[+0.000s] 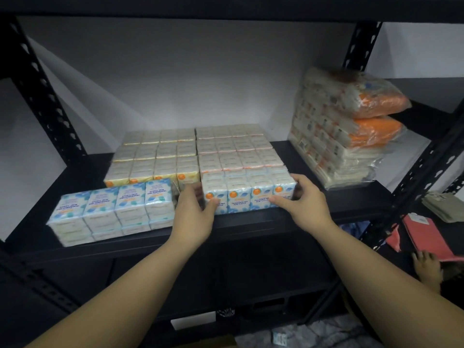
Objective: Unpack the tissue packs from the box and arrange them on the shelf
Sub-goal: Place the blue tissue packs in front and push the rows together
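Both hands, left [194, 209] and right [305, 200], grip blue pack [247, 192]; push squarely toward 12 o'clock, flush against pink row [236, 151].

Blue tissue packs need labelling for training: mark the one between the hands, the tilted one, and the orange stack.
held blue pack [248, 194], head view, front face
tilted blue pack [113, 212], head view, top
orange stack [351, 126], head view, wrapped side

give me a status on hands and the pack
Left hand and right hand grip the blue pack by its ends, at the shelf front. Another blue pack lies left, apart. Nothing blocking.
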Tool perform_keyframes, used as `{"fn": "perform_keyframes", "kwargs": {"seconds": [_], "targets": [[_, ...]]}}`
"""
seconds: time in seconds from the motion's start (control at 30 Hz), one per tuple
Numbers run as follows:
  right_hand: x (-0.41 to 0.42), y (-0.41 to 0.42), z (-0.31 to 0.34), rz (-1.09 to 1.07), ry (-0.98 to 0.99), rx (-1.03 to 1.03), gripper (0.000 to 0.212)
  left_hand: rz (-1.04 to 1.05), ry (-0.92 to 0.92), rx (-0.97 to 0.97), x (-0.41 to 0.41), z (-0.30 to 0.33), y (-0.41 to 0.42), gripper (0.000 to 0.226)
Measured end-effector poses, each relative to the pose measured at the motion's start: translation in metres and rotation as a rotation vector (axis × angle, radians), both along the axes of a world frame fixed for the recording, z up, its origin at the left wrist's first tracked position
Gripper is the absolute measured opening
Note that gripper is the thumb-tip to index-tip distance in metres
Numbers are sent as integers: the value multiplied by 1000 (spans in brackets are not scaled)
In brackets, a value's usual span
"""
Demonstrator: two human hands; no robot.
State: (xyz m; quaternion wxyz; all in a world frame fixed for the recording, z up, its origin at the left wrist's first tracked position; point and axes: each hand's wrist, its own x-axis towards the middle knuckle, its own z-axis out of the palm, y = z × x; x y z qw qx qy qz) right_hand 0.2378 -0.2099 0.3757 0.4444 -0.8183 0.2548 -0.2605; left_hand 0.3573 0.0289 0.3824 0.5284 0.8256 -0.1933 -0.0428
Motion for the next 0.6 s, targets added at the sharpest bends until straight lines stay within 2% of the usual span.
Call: {"fn": "perform_keyframes", "kwargs": {"seconds": [0.13, 0.2, 0.23, 0.37, 0.6], "targets": [[-7, 5, 3, -1, -2, -41, 78, -34, 25, -16, -7, 0, 6, 65], [-11, 12, 4, -53, -14, -201, 91, -71, 5, -11, -12, 1, 12, 74], [-12, 18, 6, -66, -34, -294, 91, -87, -23, -1, -14, 3, 15, 76], [-6, 47, 20, -18, -130, -527, 74, -86, -185, 67, -17, 20, 30, 85], [27, 104, 36, 205, -96, -577, 57, -153, -428, 249, -3, 41, 81, 62]]}}
